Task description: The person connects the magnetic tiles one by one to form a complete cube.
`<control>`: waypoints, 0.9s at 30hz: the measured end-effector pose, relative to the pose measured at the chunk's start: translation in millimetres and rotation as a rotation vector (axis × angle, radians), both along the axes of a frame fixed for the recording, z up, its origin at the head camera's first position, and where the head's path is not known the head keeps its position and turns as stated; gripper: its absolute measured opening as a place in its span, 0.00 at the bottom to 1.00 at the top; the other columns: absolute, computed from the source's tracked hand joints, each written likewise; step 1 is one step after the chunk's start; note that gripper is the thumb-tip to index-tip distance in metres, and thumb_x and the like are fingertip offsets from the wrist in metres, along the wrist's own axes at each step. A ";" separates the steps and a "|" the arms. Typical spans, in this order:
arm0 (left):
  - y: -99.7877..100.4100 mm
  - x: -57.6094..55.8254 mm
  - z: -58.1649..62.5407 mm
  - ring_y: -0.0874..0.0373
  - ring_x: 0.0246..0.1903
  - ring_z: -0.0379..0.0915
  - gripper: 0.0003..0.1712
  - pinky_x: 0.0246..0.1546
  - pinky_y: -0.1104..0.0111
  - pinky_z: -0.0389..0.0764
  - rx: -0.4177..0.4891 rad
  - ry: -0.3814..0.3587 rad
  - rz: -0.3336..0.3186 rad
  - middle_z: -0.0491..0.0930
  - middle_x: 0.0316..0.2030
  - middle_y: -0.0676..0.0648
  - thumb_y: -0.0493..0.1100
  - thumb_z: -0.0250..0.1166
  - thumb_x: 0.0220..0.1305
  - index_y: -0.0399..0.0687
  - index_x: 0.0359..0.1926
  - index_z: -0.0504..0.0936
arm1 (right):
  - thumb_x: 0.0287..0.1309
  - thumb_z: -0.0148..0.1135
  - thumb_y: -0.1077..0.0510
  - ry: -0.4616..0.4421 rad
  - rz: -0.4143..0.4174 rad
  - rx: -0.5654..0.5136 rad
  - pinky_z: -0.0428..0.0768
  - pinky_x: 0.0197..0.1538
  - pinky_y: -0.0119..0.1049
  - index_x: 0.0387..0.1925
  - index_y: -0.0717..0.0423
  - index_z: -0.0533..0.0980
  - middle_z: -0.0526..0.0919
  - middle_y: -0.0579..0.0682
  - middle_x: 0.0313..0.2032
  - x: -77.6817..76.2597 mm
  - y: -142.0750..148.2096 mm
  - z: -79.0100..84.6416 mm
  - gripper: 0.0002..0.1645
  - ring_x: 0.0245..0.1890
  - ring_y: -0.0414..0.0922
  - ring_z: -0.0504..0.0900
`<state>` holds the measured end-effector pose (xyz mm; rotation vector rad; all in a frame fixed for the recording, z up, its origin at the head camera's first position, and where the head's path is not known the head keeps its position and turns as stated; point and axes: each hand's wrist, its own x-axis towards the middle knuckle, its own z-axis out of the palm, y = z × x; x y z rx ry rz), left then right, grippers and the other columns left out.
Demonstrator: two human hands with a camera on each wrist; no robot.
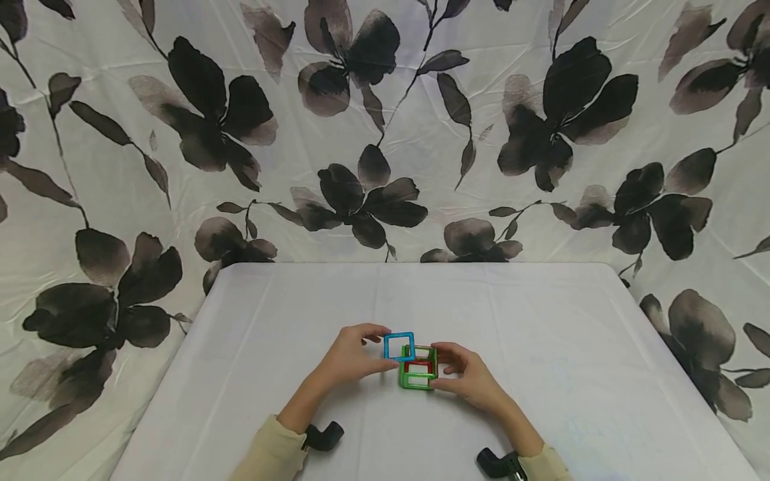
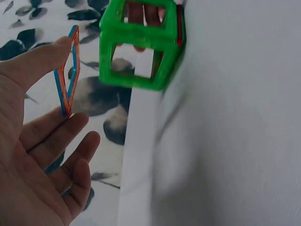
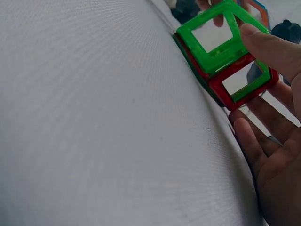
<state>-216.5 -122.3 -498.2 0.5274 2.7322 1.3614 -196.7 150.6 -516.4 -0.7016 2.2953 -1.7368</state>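
In the head view my left hand (image 1: 351, 355) pinches a thin blue square magnetic tile (image 1: 399, 335) between thumb and fingers. The left wrist view shows the same tile (image 2: 60, 92) edge-on, blue on one side and orange on the other. Just right of it is a box of magnetic tiles (image 1: 418, 385), green with a red tile in it, low over the table. My right hand (image 1: 472, 381) grips the box from the right. In the right wrist view its thumb (image 3: 270, 47) lies on a green edge, and its fingers are partly hidden behind the red tile (image 3: 219, 89).
A white-covered table (image 1: 541, 321) lies under both hands. Behind it hangs a white cloth (image 1: 457, 194) with dark flowers. Each wrist carries a black camera mount, the left one (image 1: 326, 436) and the right one (image 1: 496, 463).
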 end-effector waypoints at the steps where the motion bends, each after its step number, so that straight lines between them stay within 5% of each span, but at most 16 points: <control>1: 3.2 0.3 -0.9 0.53 0.46 0.78 0.34 0.48 0.54 0.76 -0.004 0.003 -0.014 0.82 0.48 0.53 0.56 0.79 0.45 0.47 0.52 0.82 | 0.48 0.74 0.67 0.006 -0.002 -0.002 0.78 0.47 0.48 0.60 0.70 0.69 0.79 0.65 0.52 -1.4 0.4 -3.8 0.37 0.49 0.56 0.78; 9: 20.8 3.4 -5.2 0.54 0.46 0.77 0.34 0.45 0.56 0.78 0.010 -0.008 -0.054 0.82 0.47 0.54 0.58 0.79 0.44 0.48 0.51 0.83 | 0.48 0.76 0.62 -0.026 -0.029 0.007 0.78 0.49 0.41 0.62 0.58 0.71 0.80 0.54 0.53 -11.4 4.6 -31.3 0.38 0.51 0.48 0.77; 27: 30.4 0.2 -6.3 0.59 0.46 0.76 0.35 0.46 0.63 0.78 -0.067 -0.015 -0.079 0.81 0.47 0.57 0.60 0.78 0.44 0.50 0.52 0.82 | 0.49 0.76 0.58 -0.016 -0.006 -0.011 0.77 0.49 0.40 0.61 0.55 0.72 0.80 0.52 0.52 -13.2 5.9 -31.9 0.37 0.51 0.47 0.78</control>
